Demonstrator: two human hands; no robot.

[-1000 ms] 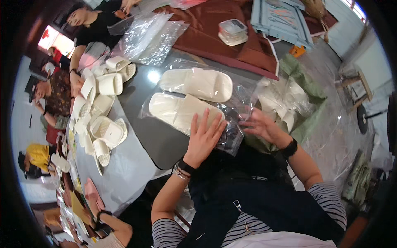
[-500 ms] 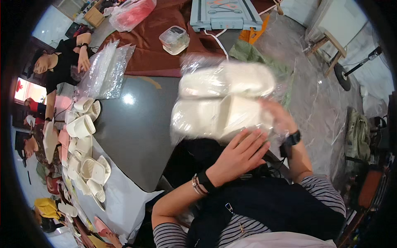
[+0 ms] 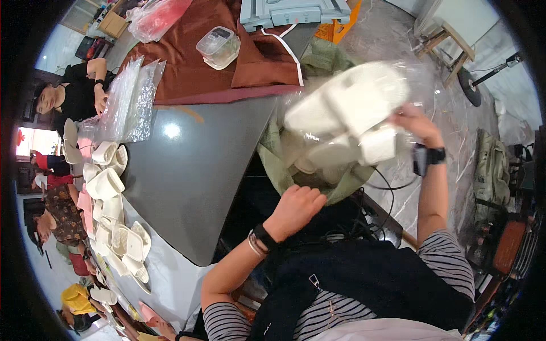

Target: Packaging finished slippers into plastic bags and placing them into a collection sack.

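Observation:
A pair of white slippers [image 3: 352, 96] in a clear plastic bag hangs over an olive-green woven sack [image 3: 274, 165], smeared a little by motion. My right hand [image 3: 418, 123] is closed on the bag at the slippers' right end. My left hand [image 3: 298, 209] is closed on the sack's near rim, with its knuckles upward. More white slippers [image 3: 330, 154] show lower down, within the sack's mouth; the held pair partly covers them.
Loose white slippers [image 3: 107, 183] line the grey table's [image 3: 182, 187] left side. Clear plastic bags [image 3: 132, 108], a lidded clear box [image 3: 219, 46] and brown cloth [image 3: 187, 77] lie farther back. Co-workers sit at the left. A black cable [image 3: 392, 196] loops beside the sack.
The bagged slippers have moved right from the table's edge to above the sack and tilted. My left hand has left the bag and taken the sack's rim.

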